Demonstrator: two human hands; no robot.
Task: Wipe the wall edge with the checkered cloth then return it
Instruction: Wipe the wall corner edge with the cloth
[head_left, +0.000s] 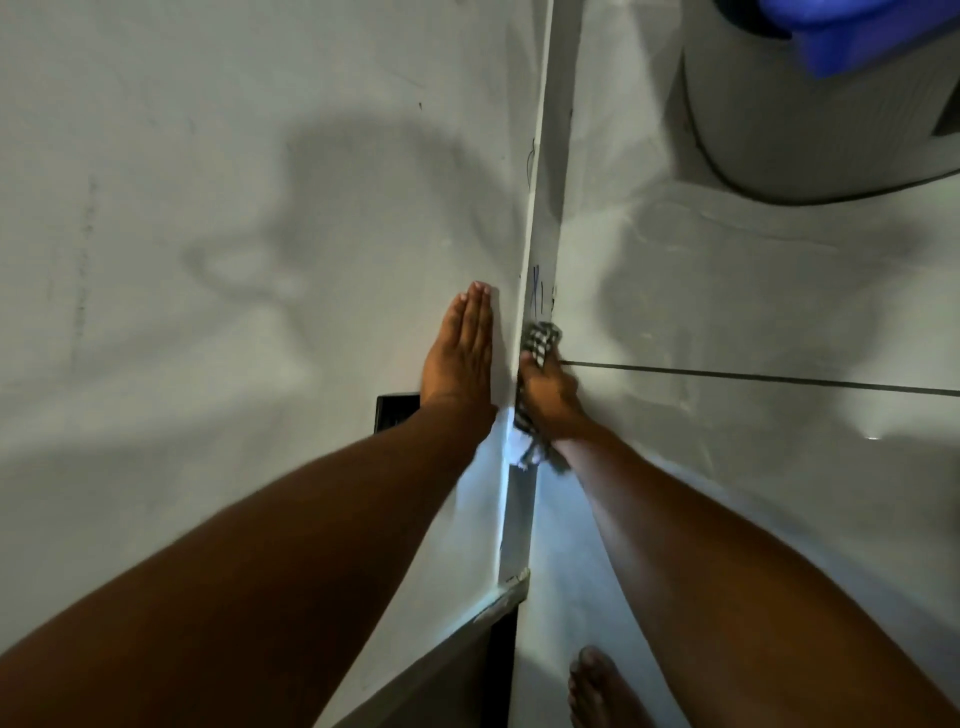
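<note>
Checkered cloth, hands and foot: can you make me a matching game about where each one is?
Things:
1. checkered cloth
2. left hand
3. right hand
4. bare foot

Places:
A. flat on the wall, fingers straight
B. on the floor at the bottom
C. pressed against the wall edge
D. gripping the cloth

Pairs: 1-C, 2-A, 3-D, 4-B

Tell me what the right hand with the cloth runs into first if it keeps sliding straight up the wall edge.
The right hand, gripping the checkered cloth, would first cross the blue pen scribbles just above it on the wall edge. Past those the edge looks free as far as shown.
</note>
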